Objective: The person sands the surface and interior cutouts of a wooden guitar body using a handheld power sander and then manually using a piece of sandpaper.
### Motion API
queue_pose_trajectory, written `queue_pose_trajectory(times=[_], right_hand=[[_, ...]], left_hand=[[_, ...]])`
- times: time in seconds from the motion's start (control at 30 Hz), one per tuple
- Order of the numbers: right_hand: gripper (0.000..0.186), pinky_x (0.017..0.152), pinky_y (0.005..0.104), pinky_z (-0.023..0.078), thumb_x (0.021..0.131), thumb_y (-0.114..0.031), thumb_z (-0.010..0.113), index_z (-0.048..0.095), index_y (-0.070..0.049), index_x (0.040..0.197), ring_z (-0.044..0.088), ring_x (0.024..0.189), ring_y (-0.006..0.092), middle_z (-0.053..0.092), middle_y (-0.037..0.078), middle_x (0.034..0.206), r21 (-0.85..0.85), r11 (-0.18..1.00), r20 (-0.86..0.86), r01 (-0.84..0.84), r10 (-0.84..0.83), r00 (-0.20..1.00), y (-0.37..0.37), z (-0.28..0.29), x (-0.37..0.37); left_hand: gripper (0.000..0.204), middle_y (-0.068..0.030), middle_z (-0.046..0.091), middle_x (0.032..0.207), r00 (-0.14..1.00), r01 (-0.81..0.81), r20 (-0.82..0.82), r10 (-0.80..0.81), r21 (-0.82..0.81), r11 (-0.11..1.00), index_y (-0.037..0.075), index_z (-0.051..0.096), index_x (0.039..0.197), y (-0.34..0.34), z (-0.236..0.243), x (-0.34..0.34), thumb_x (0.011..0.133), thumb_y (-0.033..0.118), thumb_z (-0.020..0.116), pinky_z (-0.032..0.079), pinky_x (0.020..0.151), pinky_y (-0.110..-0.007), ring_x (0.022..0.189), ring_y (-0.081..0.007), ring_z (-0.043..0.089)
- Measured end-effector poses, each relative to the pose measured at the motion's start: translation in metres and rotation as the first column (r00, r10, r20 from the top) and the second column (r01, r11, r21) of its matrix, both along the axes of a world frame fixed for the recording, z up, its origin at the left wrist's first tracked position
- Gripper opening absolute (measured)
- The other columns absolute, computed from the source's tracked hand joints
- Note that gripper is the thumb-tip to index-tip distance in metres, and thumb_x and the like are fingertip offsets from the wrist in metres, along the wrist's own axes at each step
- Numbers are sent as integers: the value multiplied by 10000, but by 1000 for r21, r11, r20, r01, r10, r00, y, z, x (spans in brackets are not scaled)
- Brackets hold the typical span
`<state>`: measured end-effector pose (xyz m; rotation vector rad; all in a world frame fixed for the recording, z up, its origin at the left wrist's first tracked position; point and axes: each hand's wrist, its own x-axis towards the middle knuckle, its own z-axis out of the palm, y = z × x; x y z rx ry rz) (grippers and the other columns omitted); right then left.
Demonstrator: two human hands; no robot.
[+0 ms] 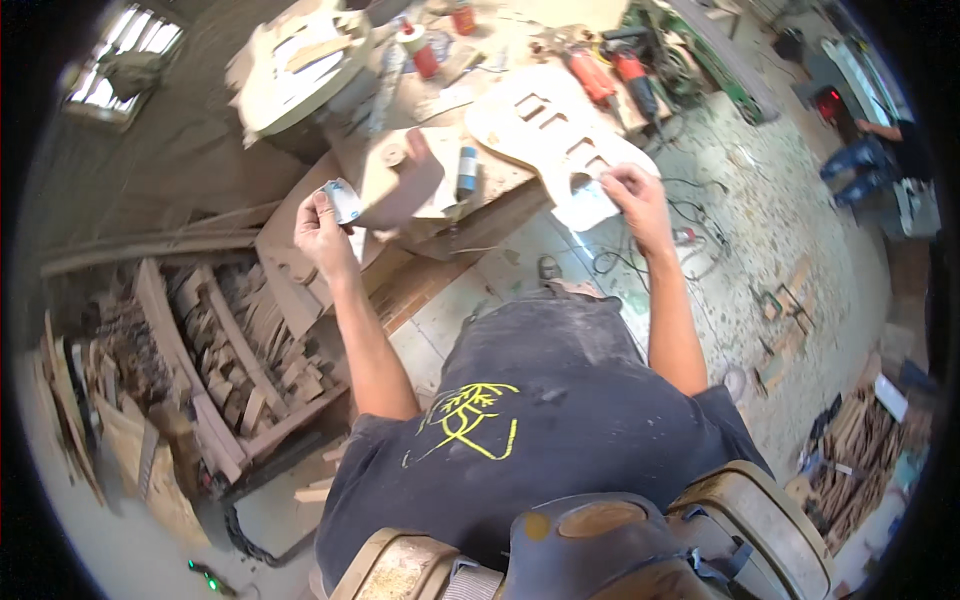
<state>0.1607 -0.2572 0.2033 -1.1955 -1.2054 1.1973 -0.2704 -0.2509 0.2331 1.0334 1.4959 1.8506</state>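
Note:
My left hand (pixel 325 235) is closed, pinching a small white piece with blue marks (pixel 342 201). Beside it a curled brown strip (pixel 410 192) that looks like sandpaper bends over the table edge; whether the two are one piece I cannot tell. On the right, my right hand (pixel 638 200) pinches a white sheet with faint bluish marks (pixel 585 207), perhaps sandpaper backing, at the near end of a pale guitar-shaped board (pixel 510 118). Several rectangular slots are cut through this board, which rests on the workbench. Between my hands stands a blue cylinder (pixel 467 172).
A red bottle (pixel 418 50) and a rounded pale wooden piece (pixel 300 85) sit farther back. Red power tools (pixel 592 77) lie at the bench's right, with cables on the floor. Wood offcuts (pixel 230 350) fill a bin at left. Another person (pixel 865 160) is far right.

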Motion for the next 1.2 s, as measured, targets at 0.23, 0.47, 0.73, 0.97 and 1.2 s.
queue_pose_trajectory(times=[0.23, 0.47, 0.73, 0.97, 1.2], right_hand=[[162, 682, 209, 489, 925, -134, 715, 654, -16, 1019, 627, 766, 63, 687, 16, 888, -207, 977, -224, 58, -105, 969, -26, -23, 3], [163, 675, 213, 487, 913, -131, 729, 662, -8, 997, 613, 739, 62, 672, 12, 847, -273, 958, -239, 85, -153, 959, -30, -28, -6], [167, 641, 210, 496, 923, -127, 712, 651, -19, 1035, 620, 729, 57, 677, 12, 850, -316, 937, -226, 150, -228, 947, -50, -27, 8], [143, 659, 217, 492, 930, -113, 699, 653, -19, 1027, 621, 746, 61, 679, 10, 877, -350, 919, -248, 182, -278, 928, -53, -37, 21], [163, 700, 217, 465, 926, -110, 693, 652, -2, 1041, 600, 811, 67, 675, 24, 900, -187, 975, -44, -122, 115, 992, -16, -22, -32]], left_hand=[[163, -63, 687, 934, 950, -195, 253, 182, 28, 980, 27, 622, 1013, 7, -36, -20, 1009, 189, 606, 562, 619, -276, 742, -136, 665], [211, -151, 683, 967, 989, -90, 129, 76, 104, 991, -96, 602, 1075, 74, -16, 4, 996, 97, 579, 618, 670, -302, 781, -187, 694], [300, -188, 718, 986, 984, 124, -94, -149, -230, 965, -120, 661, 1084, 186, -20, 21, 931, 138, 646, 617, 675, -315, 782, -218, 734], [352, -133, 742, 997, 899, -105, -439, -9, -237, 966, -46, 701, 1108, 204, -32, 6, 920, 250, 673, 560, 822, -324, 937, -213, 725], [268, -58, 713, 920, 714, 538, -311, -628, -330, 775, 13, 725, 1040, 20, -7, 103, 938, 258, 686, 519, 764, -304, 899, -145, 644]])
